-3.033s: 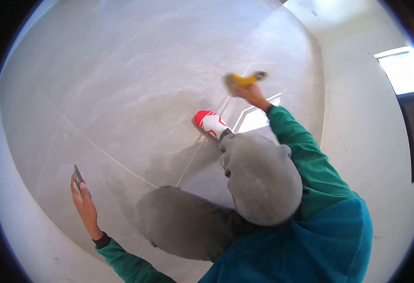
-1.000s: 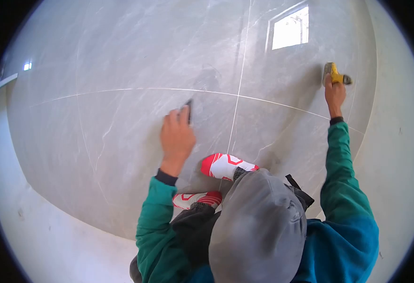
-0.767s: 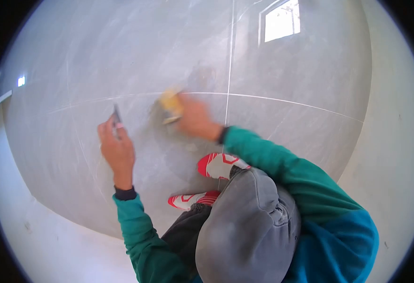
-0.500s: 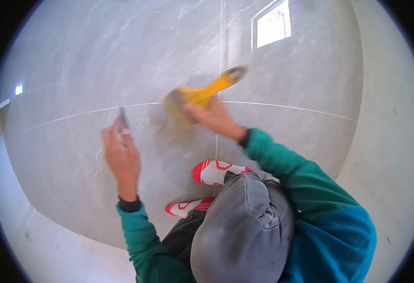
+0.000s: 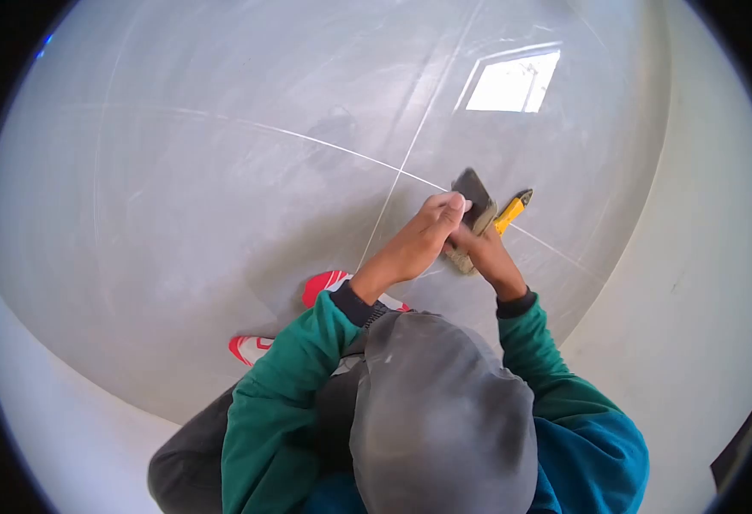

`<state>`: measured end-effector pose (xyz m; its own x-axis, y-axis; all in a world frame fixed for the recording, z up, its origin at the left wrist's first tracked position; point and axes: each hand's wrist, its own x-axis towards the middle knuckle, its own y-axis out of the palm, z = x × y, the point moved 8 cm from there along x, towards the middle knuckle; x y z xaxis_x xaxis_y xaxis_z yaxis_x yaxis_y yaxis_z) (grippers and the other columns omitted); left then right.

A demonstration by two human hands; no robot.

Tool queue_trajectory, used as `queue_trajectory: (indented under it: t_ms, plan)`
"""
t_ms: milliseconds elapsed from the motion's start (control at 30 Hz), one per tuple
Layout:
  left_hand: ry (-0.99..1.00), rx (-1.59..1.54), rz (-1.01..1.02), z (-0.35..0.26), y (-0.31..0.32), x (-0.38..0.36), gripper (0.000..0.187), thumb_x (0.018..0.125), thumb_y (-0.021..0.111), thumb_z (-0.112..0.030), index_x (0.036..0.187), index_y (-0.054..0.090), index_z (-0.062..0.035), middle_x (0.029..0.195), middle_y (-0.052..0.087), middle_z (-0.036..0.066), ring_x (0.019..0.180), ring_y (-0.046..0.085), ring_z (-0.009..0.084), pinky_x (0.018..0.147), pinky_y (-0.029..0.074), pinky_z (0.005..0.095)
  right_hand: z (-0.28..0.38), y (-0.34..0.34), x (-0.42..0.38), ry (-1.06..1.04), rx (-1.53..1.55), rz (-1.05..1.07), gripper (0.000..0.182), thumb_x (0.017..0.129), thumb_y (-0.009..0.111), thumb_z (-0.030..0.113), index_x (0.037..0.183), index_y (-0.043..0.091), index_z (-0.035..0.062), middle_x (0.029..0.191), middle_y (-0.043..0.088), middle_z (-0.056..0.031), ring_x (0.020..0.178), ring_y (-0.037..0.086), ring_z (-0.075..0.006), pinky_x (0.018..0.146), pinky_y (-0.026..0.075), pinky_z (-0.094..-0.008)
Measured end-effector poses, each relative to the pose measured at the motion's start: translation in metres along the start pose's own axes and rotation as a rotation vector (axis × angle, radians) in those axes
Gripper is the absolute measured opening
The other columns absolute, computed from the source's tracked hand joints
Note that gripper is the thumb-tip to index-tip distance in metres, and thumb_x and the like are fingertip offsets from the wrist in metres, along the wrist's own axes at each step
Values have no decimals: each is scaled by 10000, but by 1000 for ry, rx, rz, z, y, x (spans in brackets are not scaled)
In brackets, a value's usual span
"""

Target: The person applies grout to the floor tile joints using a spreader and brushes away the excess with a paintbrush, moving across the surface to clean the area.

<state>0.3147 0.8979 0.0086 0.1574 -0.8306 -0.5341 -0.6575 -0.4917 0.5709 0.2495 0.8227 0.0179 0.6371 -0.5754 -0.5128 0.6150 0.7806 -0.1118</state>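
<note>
My left hand (image 5: 423, 236) is closed on a thin, dark, flat rectangular blade (image 5: 472, 193), its kind not clear. It is held up against the brush in my other hand. My right hand (image 5: 491, 254) grips a wide paintbrush (image 5: 510, 214) with a yellow handle, which points up and to the right. Pale bristles (image 5: 461, 262) show below the fingers on the left side. The two hands meet just right of the floor's crossing joint lines, and where blade and brush touch is partly hidden by the fingers.
Large grey glossy tiles (image 5: 221, 197) cover the floor, divided by thin white joints (image 5: 401, 170). A bright window reflection (image 5: 513, 81) lies at upper right. A pale wall (image 5: 693, 257) runs along the right. My red-and-white socks (image 5: 324, 285) and grey cap (image 5: 444, 411) are below.
My left hand has moved right with the blade, up to the brush. My right hand has carried the brush right and slightly down. The view has turned, tilting the joint lines.
</note>
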Motion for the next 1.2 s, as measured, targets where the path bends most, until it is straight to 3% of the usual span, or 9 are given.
queue_trajectory:
  t_ms: [100,233,300,767,900,1033,1067,1133,1200]
  plan:
    - [308,460,-76,-14,-17,7,565,916,317,-424,1168,460,60,1183,477,214,1094,467,281,905,368,337,-35,-21,27,157,31,-113,246,792,613,205,848,561,-30,783,581,-65,668,573,-161,541,468,-270]
    - [226,540,-7,-6,-26,-1,535,919,316,-408,1130,496,50,1118,517,210,1055,484,309,904,359,349,-51,-36,49,308,-132,-221,207,784,611,174,766,556,-25,720,564,-57,579,547,-128,439,445,-242]
    - [245,628,-102,8,-37,1,506,900,360,-397,1044,541,53,1004,560,205,967,517,344,841,396,378,-49,-24,70,149,-35,-280,195,769,623,160,731,542,-13,638,538,-44,492,527,-130,367,416,-248]
    - [410,662,-320,-30,-60,-26,366,854,499,-296,1038,542,17,990,555,174,905,539,287,801,414,339,-31,-3,76,182,-198,-226,205,758,620,172,702,550,-12,566,521,-44,415,495,-121,347,380,-232]
    - [558,832,-467,-44,-55,-21,500,831,530,-304,1168,434,54,1145,479,206,1066,455,326,923,339,370,-15,20,79,7,-466,-41,223,737,606,173,695,561,-42,527,526,-41,413,505,-168,401,419,-323]
    - [448,712,-442,-48,-59,-19,554,827,526,-260,1247,349,55,1189,450,203,1115,420,322,953,311,375,35,91,15,-303,-485,504,361,720,635,235,982,538,6,911,595,-154,812,575,-263,660,454,-376]
    - [385,644,-386,-43,-69,-17,532,824,522,-241,1250,358,33,1164,466,196,1076,449,314,927,336,367,38,81,7,-324,-489,475,361,720,635,235,982,538,6,911,595,-154,812,575,-263,660,454,-376]
    - [330,590,-330,-48,-88,-19,513,822,517,-222,1252,367,12,1138,483,189,1038,478,306,902,361,359,12,27,1,18,-500,233,576,686,696,327,1098,462,-1,1094,504,-202,945,525,-321,766,435,-381]
    - [307,832,-424,-67,-102,-34,497,777,548,-160,1220,392,5,1060,503,209,954,511,346,817,412,384,-17,-70,-12,2,-998,-337,726,643,740,392,1118,430,-61,1123,475,-226,963,519,-330,806,437,-373]
